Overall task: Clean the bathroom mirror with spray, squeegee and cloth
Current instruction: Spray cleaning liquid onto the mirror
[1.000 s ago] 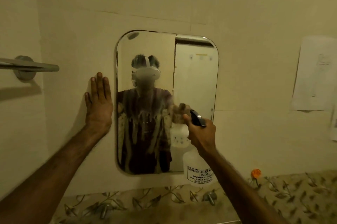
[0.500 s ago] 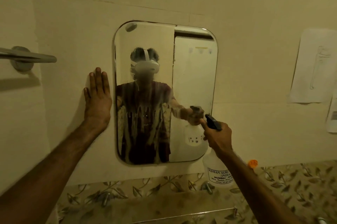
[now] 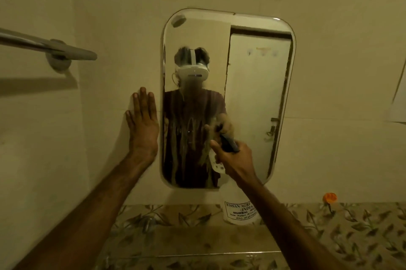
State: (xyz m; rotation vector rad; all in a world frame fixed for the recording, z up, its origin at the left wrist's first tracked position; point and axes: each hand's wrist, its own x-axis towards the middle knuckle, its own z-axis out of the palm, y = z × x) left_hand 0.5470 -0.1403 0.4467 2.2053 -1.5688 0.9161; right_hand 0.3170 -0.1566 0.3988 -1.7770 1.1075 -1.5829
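Note:
A rounded rectangular mirror (image 3: 259, 85) hangs on the beige tiled wall, its lower left part streaked with running foam. My right hand (image 3: 234, 159) grips the dark trigger head of a white spray bottle (image 3: 238, 210), held in front of the mirror's lower middle with the nozzle toward the glass. My left hand (image 3: 142, 124) lies flat on the wall just left of the mirror, fingers together and pointing up. No squeegee or cloth is in view.
A metal towel bar (image 3: 50, 46) sticks out from the wall at upper left. A band of leaf-patterned tiles (image 3: 351, 225) runs below the mirror, with a small orange object (image 3: 329, 197) at its top right. A paper sheet (image 3: 398, 104) hangs at the right edge.
My right hand has carried the spray bottle back left, from the mirror's lower right edge to its lower middle. My left hand stays flat on the wall. The view has shifted.

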